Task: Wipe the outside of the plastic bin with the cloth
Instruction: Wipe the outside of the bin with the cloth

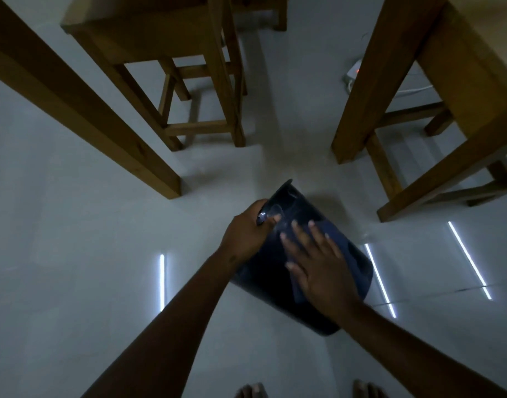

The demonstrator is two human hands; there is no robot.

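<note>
A dark navy plastic bin [275,280] is tilted on its side above the pale floor, rim pointing away from me. My left hand [246,231] grips the rim at its left edge, thumb over the lip. My right hand [318,259] lies flat with fingers spread on the bin's outer wall, pressing a dark blue cloth [344,254] against it. The cloth shows past my fingers on the right side and blends with the bin in the dim light.
A wooden stool [189,81] stands ahead, a thick wooden table leg [83,110] to the left, another leg and frame [390,81] to the right. A white power strip [353,73] with a red light lies on the floor. My bare toes [252,392] show at the bottom.
</note>
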